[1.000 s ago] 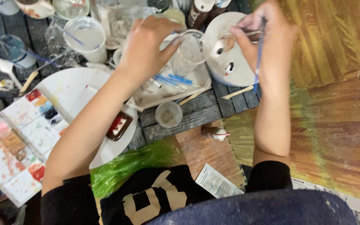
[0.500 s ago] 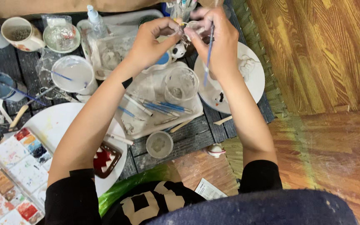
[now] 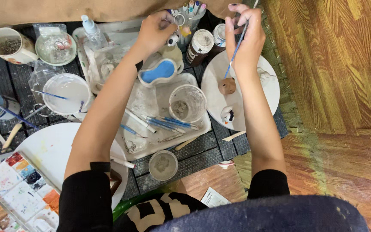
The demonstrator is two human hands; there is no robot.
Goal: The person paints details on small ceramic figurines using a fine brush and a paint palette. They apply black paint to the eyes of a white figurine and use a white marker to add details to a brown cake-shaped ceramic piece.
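- The small figurine [image 3: 173,39] (white with dark spots, partly hidden) sits pinched in the left hand [image 3: 155,30] above the blue dish [image 3: 158,71].
- The right hand [image 3: 244,36] grips a thin blue brush [image 3: 235,50] over the white plate [image 3: 268,92].

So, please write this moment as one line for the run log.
left hand: holds small painted figure | right hand: holds blue brush | below: white plate, heart-shaped blue dish

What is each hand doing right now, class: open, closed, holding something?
Left hand: closed on a small painted figurine.
Right hand: closed on a thin blue paintbrush, tip pointing down toward the white plate.
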